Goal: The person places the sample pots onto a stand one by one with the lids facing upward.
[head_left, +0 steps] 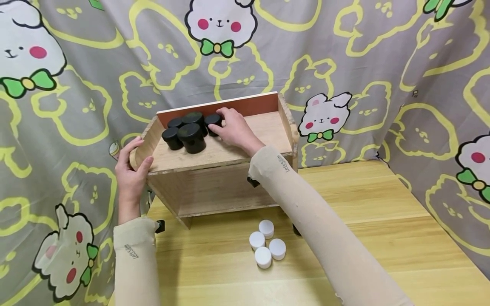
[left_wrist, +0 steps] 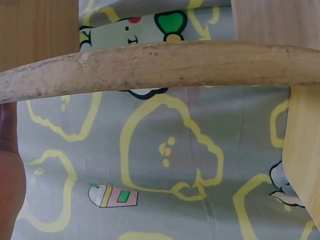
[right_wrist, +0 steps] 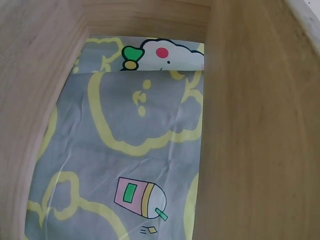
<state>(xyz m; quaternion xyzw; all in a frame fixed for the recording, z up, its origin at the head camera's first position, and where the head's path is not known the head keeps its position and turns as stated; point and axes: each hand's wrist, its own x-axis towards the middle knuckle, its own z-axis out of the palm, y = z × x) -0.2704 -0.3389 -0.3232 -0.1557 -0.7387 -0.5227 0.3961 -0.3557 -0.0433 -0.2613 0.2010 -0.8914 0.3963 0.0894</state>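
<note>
On the upper board of a small wooden shelf (head_left: 229,157) stands a cluster of several black round jars (head_left: 193,138), tapered and of differing sizes. My right hand (head_left: 234,127) reaches over the board and pinches the rightmost small black jar (head_left: 212,120) between thumb and fingers. At the shelf's left end my left hand (head_left: 130,170) grips the rounded side panel (head_left: 147,142), thumb in front and fingers behind. Part of that hand (left_wrist: 9,180) shows at the left edge of the left wrist view, beside a wooden edge (left_wrist: 165,65). The right wrist view shows only wooden panels (right_wrist: 255,125) and curtain, not the hand.
Several small white round jars (head_left: 263,257) sit grouped on the wood-grain table (head_left: 383,238) in front of the shelf. A patterned grey curtain (head_left: 245,76) hangs close behind and on both sides. A low reddish-brown back board (head_left: 264,104) edges the shelf top.
</note>
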